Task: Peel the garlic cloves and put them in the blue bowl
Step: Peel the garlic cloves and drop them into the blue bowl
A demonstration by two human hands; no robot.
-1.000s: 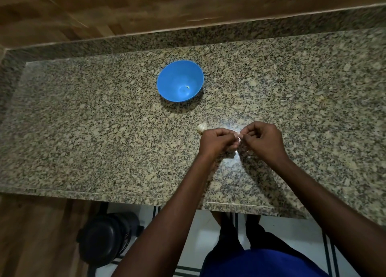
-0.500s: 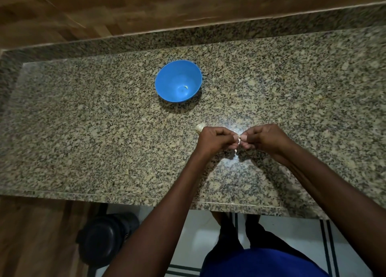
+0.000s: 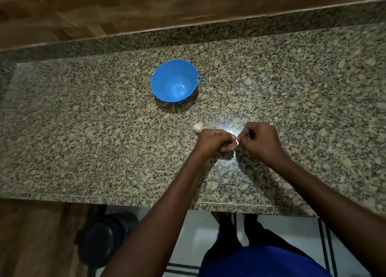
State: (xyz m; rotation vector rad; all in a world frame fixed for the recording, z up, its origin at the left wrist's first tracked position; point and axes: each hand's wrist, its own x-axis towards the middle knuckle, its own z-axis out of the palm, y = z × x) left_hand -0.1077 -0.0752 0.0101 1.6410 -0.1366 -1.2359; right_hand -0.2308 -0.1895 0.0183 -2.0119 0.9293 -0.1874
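Note:
A blue bowl (image 3: 174, 80) stands on the speckled granite counter (image 3: 83, 130), with one small pale piece lying inside it. A whitish garlic bulb (image 3: 197, 128) lies on the counter just left of my left hand (image 3: 215, 141). Both my hands meet above the counter's near middle. My left hand and my right hand (image 3: 259, 141) each pinch a small pale garlic clove (image 3: 237, 141) between their fingertips; most of the clove is hidden by the fingers.
A raised granite ledge and a wooden wall run along the back. The counter's front edge is close to my body. Below it at the left sits a dark round container (image 3: 104, 237) on the floor.
My hands stay together on the clove with small finger shifts. The right hand has turned slightly, and the view has shifted a little.

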